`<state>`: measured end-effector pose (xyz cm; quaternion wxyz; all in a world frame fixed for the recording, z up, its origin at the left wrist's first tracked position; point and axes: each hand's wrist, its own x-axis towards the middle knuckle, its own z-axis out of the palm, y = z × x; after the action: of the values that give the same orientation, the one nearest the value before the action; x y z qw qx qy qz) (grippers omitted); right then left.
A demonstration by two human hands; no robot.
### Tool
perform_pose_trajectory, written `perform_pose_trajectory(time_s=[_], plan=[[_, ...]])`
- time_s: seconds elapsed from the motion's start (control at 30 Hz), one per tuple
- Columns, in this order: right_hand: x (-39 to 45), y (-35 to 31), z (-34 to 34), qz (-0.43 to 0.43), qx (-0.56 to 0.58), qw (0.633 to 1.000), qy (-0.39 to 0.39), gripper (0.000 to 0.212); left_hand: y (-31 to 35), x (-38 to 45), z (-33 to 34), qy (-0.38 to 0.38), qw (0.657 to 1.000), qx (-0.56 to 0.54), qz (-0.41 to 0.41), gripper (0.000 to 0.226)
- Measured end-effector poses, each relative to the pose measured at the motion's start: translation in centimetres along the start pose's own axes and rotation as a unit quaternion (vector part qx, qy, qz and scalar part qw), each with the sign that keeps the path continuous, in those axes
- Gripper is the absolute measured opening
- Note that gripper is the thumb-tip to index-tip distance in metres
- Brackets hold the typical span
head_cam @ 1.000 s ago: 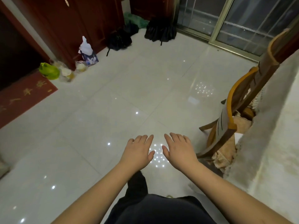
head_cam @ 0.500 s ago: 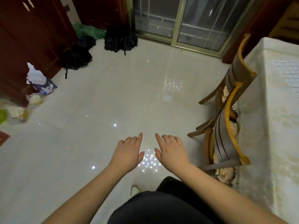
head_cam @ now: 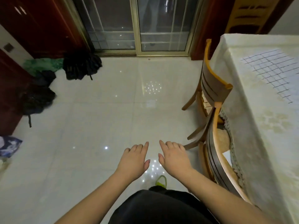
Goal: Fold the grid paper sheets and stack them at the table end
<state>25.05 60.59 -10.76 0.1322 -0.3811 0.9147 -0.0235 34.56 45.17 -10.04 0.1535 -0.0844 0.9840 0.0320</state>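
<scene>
So most of the frame is just the pale glossy tiled floor (head_cam: 97,126), with little ceiling-light reflections dotted across it. Down the right side runs the worktop (head_cam: 262,126), covered in a cream patterned cloth that hangs over its edge. Across the top middle there's a sliding glass door (head_cam: 137,25) with a gold-coloured frame, dark outside, and dark red wooden panels (head_cam: 40,25) fill the upper left.

Two wooden chairs sit tucked along the worktop's left edge: the far chair (head_cam: 212,88) at right of centre, the near chair (head_cam: 216,162) at lower right, its curved back close to the person's right arm.

The grid paper sheets (head_cam: 275,71) are lying flat on the worktop at the upper right, running off the right edge of the frame, so I can't tell how many there are. They're well apart from both hands.

Over at the left, dark bags (head_cam: 80,65) are heaped on the floor by the door, with more dark stuff and some green fabric (head_cam: 42,65) next to them.

Bottom centre: both bare arms reach forward over the floor. The left hand (head_cam: 134,160) and right hand (head_cam: 174,159) hover palm-down side by side, near each other but not touching. Each grip is loose, fingers straight and relaxed, nothing in either one. A bit of yellow-green footwear (head_cam: 161,181) peeks out below the hands.
</scene>
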Motion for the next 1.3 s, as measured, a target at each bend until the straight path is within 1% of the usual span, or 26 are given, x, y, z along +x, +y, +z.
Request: perform_pose_trajectory(time_s=[0.13, 0.3, 0.37, 0.53, 0.7, 0.8, 0.87, 1.03, 1.13, 1.23, 1.3], plan=[[4.5, 2.1, -1.9, 0.011, 0.011, 1.0, 0.009, 0.057, -1.0, 6.4, -2.7, 0.005, 0.999, 0.007, 0.034, 0.068], [9.3, 3.9, -3.2, 0.087, 0.024, 0.995, 0.032, 0.053, -2.7, 13.3, -4.9, 0.012, 0.998, 0.011, 0.062, 0.068], [11.7, 4.6, -4.1, 0.114, 0.023, 0.993, 0.036, 0.052, -4.1, 16.5, -5.8, 0.012, 0.997, 0.013, 0.076, 0.071], [19.1, 5.7, -5.7, 0.157, 0.015, 0.987, 0.04, 0.053, -7.6, 24.8, -8.1, 0.017, 0.993, -0.003, 0.121, 0.067], [26.4, 6.0, -8.2, 0.195, 0.033, 0.98, 0.035, 0.056, -12.1, 32.2, -10.7, 0.012, 0.987, 0.005, 0.161, 0.064], [29.6, 6.7, -9.7, 0.231, 0.035, 0.971, 0.052, 0.056, -13.5, 36.2, -12.4, 0.022, 0.979, 0.027, 0.202, 0.063], [31.0, 7.5, -10.5, 0.262, 0.037, 0.963, 0.055, 0.055, -13.3, 38.8, -13.5, 0.002, 0.97, 0.033, 0.243, 0.063], [33.0, 10.9, -11.9, 0.335, 0.038, 0.939, 0.07, 0.051, -10.3, 45.0, -16.2, 0.014, 0.951, 0.036, 0.307, 0.061], [33.9, 13.9, -13.0, 0.368, 0.041, 0.924, 0.098, 0.051, -7.7, 49.0, -17.4, 0.017, 0.938, 0.04, 0.343, 0.069], [34.8, 17.7, -13.8, 0.397, 0.042, 0.907, 0.135, 0.049, -4.8, 53.0, -18.9, 0.028, 0.928, 0.05, 0.367, 0.06], [35.3, 20.3, -14.7, 0.416, 0.051, 0.896, 0.144, 0.049, -2.8, 55.4, -20.0, 0.027, 0.922, 0.048, 0.384, 0.056]])
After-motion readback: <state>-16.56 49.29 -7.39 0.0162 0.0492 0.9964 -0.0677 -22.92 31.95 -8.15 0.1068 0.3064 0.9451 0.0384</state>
